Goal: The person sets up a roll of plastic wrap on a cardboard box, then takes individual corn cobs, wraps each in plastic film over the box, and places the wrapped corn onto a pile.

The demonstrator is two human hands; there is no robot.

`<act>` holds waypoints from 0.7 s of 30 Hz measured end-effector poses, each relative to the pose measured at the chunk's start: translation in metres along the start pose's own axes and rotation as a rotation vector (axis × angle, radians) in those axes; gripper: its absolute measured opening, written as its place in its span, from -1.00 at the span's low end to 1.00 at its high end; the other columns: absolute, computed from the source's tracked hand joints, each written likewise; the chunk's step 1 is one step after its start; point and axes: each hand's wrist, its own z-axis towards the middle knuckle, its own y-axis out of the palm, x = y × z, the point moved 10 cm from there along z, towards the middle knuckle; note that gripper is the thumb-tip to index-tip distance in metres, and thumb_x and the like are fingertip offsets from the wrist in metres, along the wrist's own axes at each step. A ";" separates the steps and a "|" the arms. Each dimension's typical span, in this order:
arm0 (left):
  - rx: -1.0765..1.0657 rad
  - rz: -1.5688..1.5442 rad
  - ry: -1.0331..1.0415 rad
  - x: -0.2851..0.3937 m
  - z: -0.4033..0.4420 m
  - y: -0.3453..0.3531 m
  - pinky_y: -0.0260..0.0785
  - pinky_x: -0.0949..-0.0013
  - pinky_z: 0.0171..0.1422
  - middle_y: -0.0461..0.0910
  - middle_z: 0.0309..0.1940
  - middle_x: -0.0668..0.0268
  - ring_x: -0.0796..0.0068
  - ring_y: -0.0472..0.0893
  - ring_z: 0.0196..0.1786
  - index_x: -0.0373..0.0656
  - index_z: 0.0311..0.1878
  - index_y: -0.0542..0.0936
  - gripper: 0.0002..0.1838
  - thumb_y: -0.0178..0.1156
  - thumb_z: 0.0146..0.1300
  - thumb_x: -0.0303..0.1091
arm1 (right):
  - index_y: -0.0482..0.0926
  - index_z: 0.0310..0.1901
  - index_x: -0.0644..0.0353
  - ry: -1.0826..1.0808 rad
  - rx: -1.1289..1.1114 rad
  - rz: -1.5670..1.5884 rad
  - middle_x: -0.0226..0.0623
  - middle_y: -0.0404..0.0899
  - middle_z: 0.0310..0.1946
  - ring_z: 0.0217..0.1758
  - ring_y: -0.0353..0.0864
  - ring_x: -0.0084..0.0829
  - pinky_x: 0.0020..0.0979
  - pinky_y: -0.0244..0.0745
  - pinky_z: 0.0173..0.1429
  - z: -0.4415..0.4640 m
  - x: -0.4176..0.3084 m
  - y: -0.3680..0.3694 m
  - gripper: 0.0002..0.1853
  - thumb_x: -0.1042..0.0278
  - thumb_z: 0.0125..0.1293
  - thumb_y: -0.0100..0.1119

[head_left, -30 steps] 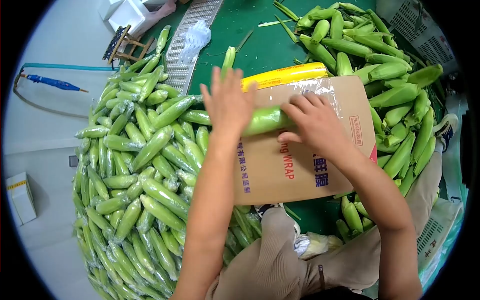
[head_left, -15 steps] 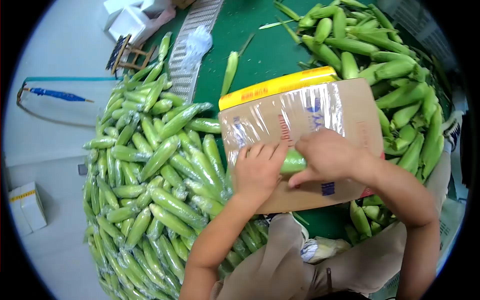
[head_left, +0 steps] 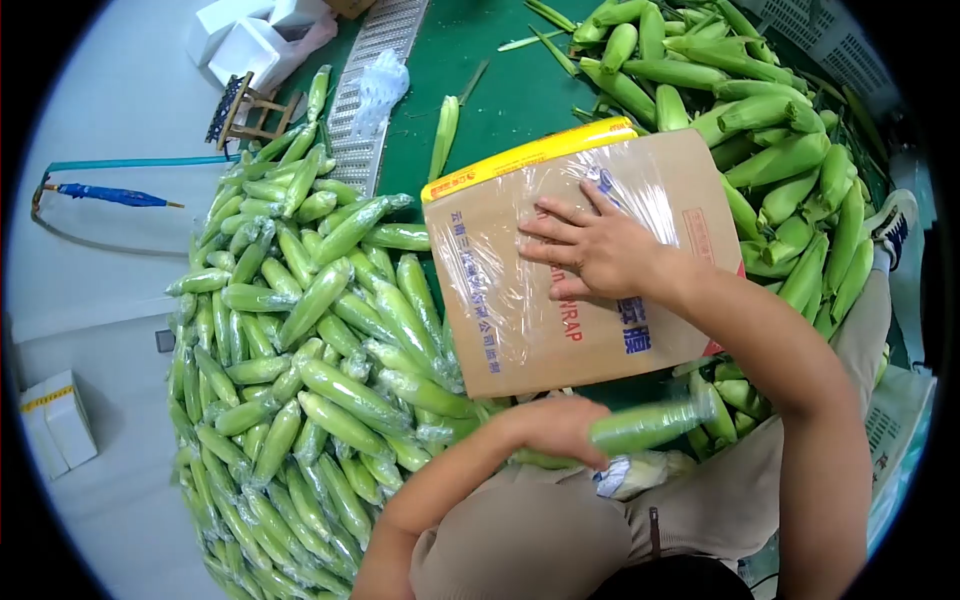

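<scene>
My left hand [head_left: 565, 428], slightly blurred, is closed around one end of a green ear of corn [head_left: 650, 424] below the cardboard box. The ear looks wrapped in clear film and points right, over my lap. On the box [head_left: 510, 340], my right hand [head_left: 600, 245] lies flat with its fingers spread over clear plastic film. A yellow-and-red printed film roll box [head_left: 530, 160] runs along the far edge of the cardboard. Left of the box is a big heap of film-wrapped corn ears [head_left: 320, 310].
Unwrapped corn in husks [head_left: 790, 130] is piled at the right, beside a plastic crate [head_left: 810, 40]. A single husked ear [head_left: 445, 135] lies on the green floor [head_left: 480, 35]. A small wooden stool [head_left: 250, 110], an umbrella [head_left: 115, 194] and white foam boxes [head_left: 250, 45] are at upper left.
Both hands were together over the corn ear on the box. My left hand has carried the ear down toward my lap, while my right hand has spread flat on the film.
</scene>
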 end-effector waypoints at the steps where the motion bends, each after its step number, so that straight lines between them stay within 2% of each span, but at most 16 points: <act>1: -0.062 -0.017 -0.033 0.004 0.007 0.005 0.52 0.06 0.19 0.75 -0.09 0.00 -0.08 0.71 0.04 -0.15 0.11 0.66 -0.41 0.47 0.09 0.02 | 0.29 0.62 -0.33 0.005 -0.009 0.003 -0.56 0.09 0.71 0.81 -0.12 -0.36 0.26 -0.33 0.76 0.000 -0.001 0.001 -0.25 -0.40 0.50 -0.03; 2: -0.129 -0.028 -0.065 0.006 0.013 0.009 0.52 0.05 0.20 0.75 -0.11 0.00 -0.08 0.70 0.03 -0.16 0.11 0.66 -0.40 0.48 0.08 0.01 | 0.29 0.62 -0.33 0.017 -0.014 0.005 -0.57 0.09 0.72 0.81 -0.13 -0.36 0.26 -0.34 0.76 -0.001 -0.002 0.003 -0.26 -0.39 0.50 -0.03; 3: -0.192 0.041 -0.019 0.003 0.026 0.027 0.52 0.06 0.20 0.74 -0.09 -0.02 -0.06 0.71 0.04 -0.18 0.09 0.66 -0.41 0.49 0.07 -0.02 | 0.38 0.57 -0.17 -0.017 0.128 -0.040 -0.43 0.19 0.67 0.76 0.04 -0.34 0.22 -0.15 0.73 -0.006 -0.009 -0.007 -0.30 -0.27 0.50 0.06; 5: -0.288 0.158 0.076 -0.007 0.048 0.064 0.51 0.06 0.20 0.73 -0.04 -0.04 0.00 0.72 0.06 -0.22 0.07 0.67 -0.43 0.50 0.05 -0.08 | 0.45 0.47 -0.04 -0.044 0.069 -0.028 -0.32 0.34 0.55 0.63 0.26 -0.29 0.11 0.10 0.64 -0.023 -0.042 -0.020 -0.35 -0.19 0.48 0.14; 6: -0.306 0.014 0.141 -0.002 0.045 0.062 0.51 0.09 0.24 0.70 0.04 -0.05 0.05 0.70 0.11 -0.24 0.12 0.65 -0.40 0.49 0.04 -0.10 | 0.49 0.43 0.03 -0.057 0.045 -0.034 -0.27 0.41 0.50 0.56 0.37 -0.27 0.05 0.23 0.59 -0.032 -0.062 -0.032 -0.37 -0.15 0.47 0.18; 8: -0.328 -0.280 0.284 0.008 0.039 0.049 0.50 0.16 0.32 0.66 0.19 -0.05 0.14 0.68 0.22 -0.27 0.22 0.62 -0.32 0.49 0.03 -0.15 | 0.54 0.27 0.13 -0.103 -0.063 0.371 -0.19 0.57 0.19 0.27 0.59 -0.21 -0.14 0.47 0.35 -0.094 -0.105 -0.033 -0.42 -0.10 0.38 0.29; 9: -0.148 -0.133 0.280 -0.023 0.045 0.055 0.42 0.26 0.47 0.52 0.40 0.00 0.24 0.57 0.37 -0.26 0.42 0.50 -0.17 0.51 0.02 -0.25 | 0.54 0.22 0.12 0.018 -0.245 0.589 -0.18 0.60 0.01 0.16 0.66 -0.15 -0.21 0.55 0.23 -0.125 -0.114 -0.019 -0.36 -0.20 0.31 0.35; 10: -0.190 -0.290 0.272 -0.028 0.035 0.051 0.39 0.26 0.51 0.50 0.43 0.00 0.23 0.55 0.41 -0.25 0.46 0.45 -0.13 0.51 0.02 -0.27 | 0.53 0.21 0.16 0.098 -0.383 0.559 -0.15 0.66 -0.06 0.09 0.69 -0.09 -0.19 0.58 0.17 -0.161 -0.121 0.002 -0.27 -0.27 0.24 0.43; 12: -0.270 -0.605 0.233 -0.038 0.011 0.045 0.32 0.25 0.58 0.45 0.49 0.02 0.21 0.49 0.48 -0.21 0.55 0.36 -0.04 0.52 0.02 -0.33 | 0.50 0.23 0.21 0.516 -0.588 0.956 -0.07 0.69 -0.05 0.05 0.70 -0.06 -0.13 0.60 0.13 -0.237 -0.113 0.059 -0.22 -0.26 0.22 0.51; 14: 0.010 -0.554 0.258 -0.047 -0.019 0.019 0.36 0.19 0.54 0.55 0.41 0.03 0.17 0.54 0.45 -0.23 0.43 0.50 -0.21 0.53 0.07 -0.41 | 0.51 0.20 0.25 0.753 -0.628 1.167 -0.11 0.71 -0.09 -0.01 0.72 -0.17 -0.16 0.61 0.08 -0.270 -0.130 0.080 -0.26 -0.16 0.23 0.56; 16: 0.280 -0.424 0.271 -0.044 -0.055 -0.011 0.40 0.18 0.52 0.62 0.35 0.06 0.17 0.59 0.41 -0.25 0.35 0.58 -0.32 0.53 0.11 -0.42 | 0.57 0.11 0.24 0.953 -0.310 1.388 -0.24 0.68 -0.12 -0.04 0.67 -0.36 -0.27 0.59 0.06 -0.281 -0.145 0.097 -0.46 0.12 0.24 0.56; 17: 0.545 -0.430 0.315 -0.036 -0.080 -0.031 0.45 0.20 0.46 0.70 0.25 0.09 0.18 0.67 0.31 -0.26 0.23 0.67 -0.46 0.53 0.15 -0.42 | 0.58 0.07 0.25 0.988 -0.055 1.433 -0.28 0.65 -0.13 -0.04 0.63 -0.40 -0.30 0.56 0.08 -0.280 -0.146 0.098 -0.55 0.22 0.25 0.49; 18: 0.688 -0.536 0.156 -0.034 -0.101 -0.041 0.46 0.20 0.46 0.70 0.25 0.08 0.18 0.67 0.31 -0.25 0.19 0.70 -0.51 0.53 0.17 -0.40 | 0.59 0.03 0.26 1.036 0.208 1.470 -0.32 0.63 -0.13 -0.04 0.60 -0.44 -0.32 0.54 0.10 -0.278 -0.139 0.092 -0.64 0.31 0.27 0.41; 20: 0.835 -0.594 0.082 -0.019 -0.129 -0.051 0.42 0.20 0.49 0.64 0.33 0.08 0.19 0.61 0.38 -0.24 0.33 0.61 -0.37 0.55 0.16 -0.37 | 0.58 0.02 0.31 0.992 0.682 1.077 -0.24 0.58 -0.02 0.08 0.55 -0.41 -0.34 0.40 0.29 -0.256 -0.112 0.041 -0.74 0.38 0.38 0.17; 21: 0.809 -0.473 0.051 -0.004 -0.134 -0.052 0.40 0.21 0.50 0.61 0.35 0.08 0.22 0.59 0.39 -0.24 0.38 0.55 -0.29 0.56 0.15 -0.35 | 0.56 0.09 0.32 0.963 0.754 0.906 -0.18 0.56 0.07 0.20 0.53 -0.35 -0.28 0.40 0.40 -0.242 -0.093 0.015 -0.76 0.38 0.54 0.03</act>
